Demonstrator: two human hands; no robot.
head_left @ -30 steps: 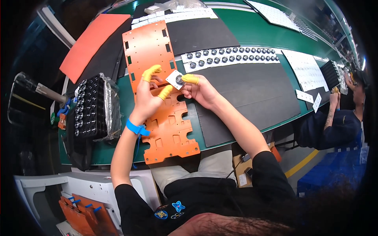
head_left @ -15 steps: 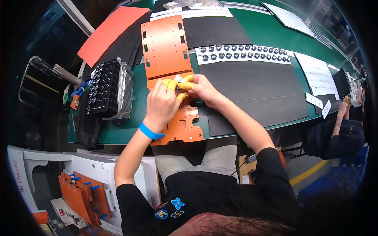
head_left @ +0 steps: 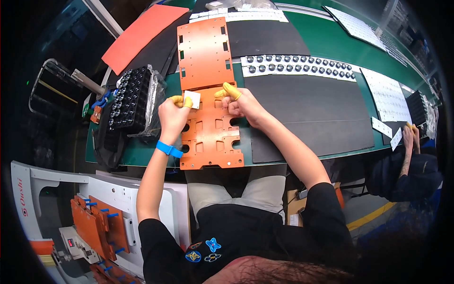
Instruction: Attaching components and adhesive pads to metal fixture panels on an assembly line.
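My left hand (head_left: 173, 116), with yellow finger cots, is closed in a pinch on a small square white plate (head_left: 194, 98). It is held over the left side of an orange fixture base (head_left: 207, 128) with cut-outs and round notches. Behind the base lies its orange lid (head_left: 204, 52), opened away from me. My right hand (head_left: 243, 104), also in yellow finger cots, is over the base's far right corner. Its fingers are curled together, and whatever may be between them is hidden.
At left stands a black tray (head_left: 127, 97) of round dark parts beside clear plastic wrap. On the right, white strips (head_left: 298, 65) carrying black round parts lie beyond a black mat (head_left: 312, 113). White sheets (head_left: 385, 94) lie farther right, near a co-worker's hands (head_left: 410, 135).
My hands have come apart: the left moved left with the white plate, the right moved slightly right. The fixture base between them is now uncovered. The whole view has shifted slightly.
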